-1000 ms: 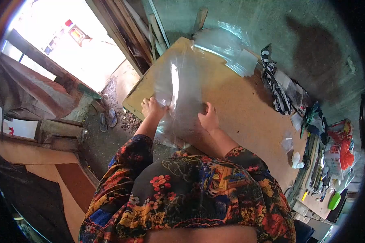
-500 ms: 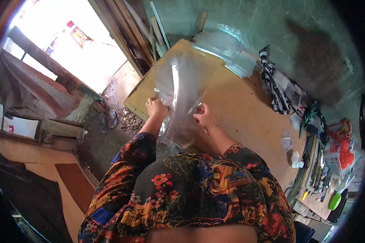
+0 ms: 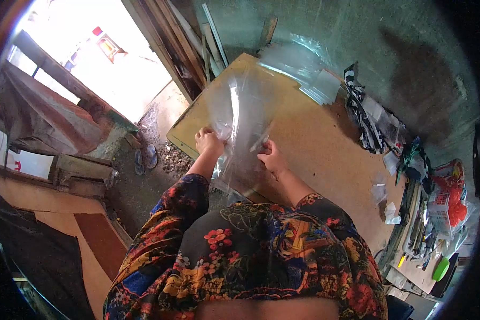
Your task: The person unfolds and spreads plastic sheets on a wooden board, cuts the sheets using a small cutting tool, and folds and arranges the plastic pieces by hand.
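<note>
Between my two hands is a clear plastic sheet or bag [image 3: 245, 109], shiny and see-through, raised over the near left part of the wooden table [image 3: 325, 160]. My left hand [image 3: 209, 143] is closed on its left edge. On the right edge, my right hand [image 3: 272, 156] pinches the plastic between thumb and fingers. The lower end of the plastic hangs toward my body, past the table's front edge. Whether it is one layer or several I cannot tell.
A stack of clear plastic sheets [image 3: 298, 66] lies at the table's far edge. Black-and-white plastic wrapping [image 3: 365, 114] sits against the wall. Plastic scraps [image 3: 391, 213] lie at the right, beside tools and a basket with a red bag [image 3: 453, 205]. Slippers [image 3: 145, 159] rest on the floor at left.
Both hands keep their grip on the plastic. Its upper part has shifted slightly, and the whole view has moved a little.
</note>
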Motion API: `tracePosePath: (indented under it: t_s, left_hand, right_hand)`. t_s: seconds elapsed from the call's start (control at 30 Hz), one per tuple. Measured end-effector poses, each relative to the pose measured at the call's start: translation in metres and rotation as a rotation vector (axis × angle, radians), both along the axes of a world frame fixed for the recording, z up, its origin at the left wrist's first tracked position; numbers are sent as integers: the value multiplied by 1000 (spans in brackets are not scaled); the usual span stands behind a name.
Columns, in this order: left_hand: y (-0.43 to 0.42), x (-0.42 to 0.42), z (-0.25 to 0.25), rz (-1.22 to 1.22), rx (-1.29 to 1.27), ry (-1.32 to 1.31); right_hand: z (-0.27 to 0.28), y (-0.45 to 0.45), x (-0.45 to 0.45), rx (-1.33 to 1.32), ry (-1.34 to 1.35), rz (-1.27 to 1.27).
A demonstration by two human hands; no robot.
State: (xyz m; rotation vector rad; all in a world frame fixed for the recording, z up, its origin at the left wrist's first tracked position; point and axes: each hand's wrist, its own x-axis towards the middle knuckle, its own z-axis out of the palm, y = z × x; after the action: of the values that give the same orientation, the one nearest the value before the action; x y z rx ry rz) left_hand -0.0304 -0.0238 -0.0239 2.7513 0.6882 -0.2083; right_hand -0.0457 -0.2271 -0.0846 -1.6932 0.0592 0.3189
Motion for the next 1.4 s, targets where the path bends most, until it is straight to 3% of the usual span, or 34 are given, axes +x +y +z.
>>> tracePosePath:
  t_s: [0.2, 0.27, 0.33, 0.4, 0.47, 0.53, 0.57, 0.63, 0.73, 0.83, 0.87, 0.9, 0.97, 1.0, 1.07, 1.1, 1.13, 1.17, 1.2, 1.27, 1.4]
  left_hand:
    - [15, 5, -14, -149, -2, -80]
    - [40, 27, -42, -281, -255, -161]
    - [38, 27, -4, -379, -200, -50]
    - [42, 26, 32, -210, -528, 204]
    - [61, 34, 16, -217, -664, 241]
    - [69, 33, 10, -52, -1045, 281]
    - [69, 31, 9, -53, -1041, 282]
    - [68, 23, 15, 165, -1334, 276]
    - [73, 17, 24, 152, -1401, 343]
    - [85, 24, 0, 163, -1464, 268]
    - [90, 26, -8, 171, -1463, 269]
    - [94, 27, -12, -196, -1130, 134]
    - [91, 29, -27, -105, -909, -16]
    - [87, 29, -30, -93, -913, -11]
    - [81, 29, -29, -64, -829, -12]
    - [74, 26, -18, -56, -834, -6]
    - [65, 23, 1, -97, -664, -5]
    - [58, 21, 10, -137, -494, -4]
    - [54, 20, 8, -132, -498, -1]
    - [47, 17, 5, -185, -250, -187]
    - [41, 12, 5, -123, -99, -91]
  right_hand:
    - [20, -7, -5, -11, 1, -11]
    - [33, -16, -5, -251, 0, -34]
    - [33, -29, 1, -389, -53, -1]
    - [29, -46, 9, -523, -113, 28]
    - [15, -58, 18, -1005, -655, 167]
    - [26, -57, 18, -1026, -662, 208]
    - [35, -55, 18, -1051, -673, 254]
    - [48, -45, 19, -1025, -689, 321]
    - [50, -26, 23, -1015, -709, 387]
    - [49, -14, 30, -1049, -717, 417]
    - [48, -11, 29, -1067, -717, 452]
    - [43, -10, 29, -1064, -714, 461]
    - [34, -8, 27, -950, -726, 145]
    - [40, -7, 20, -949, -721, 158]
    - [58, -9, 0, -1004, -386, 296]
    - [37, -15, -13, -984, -466, 410]
    - [32, -16, -33, -988, -462, 418]
    - [28, -14, -54, -854, -667, 392]
    - [31, -9, -65, -709, -866, 361]
    - [39, -2, -70, -712, -850, 388]
    - [25, 4, -71, -615, -911, 444]
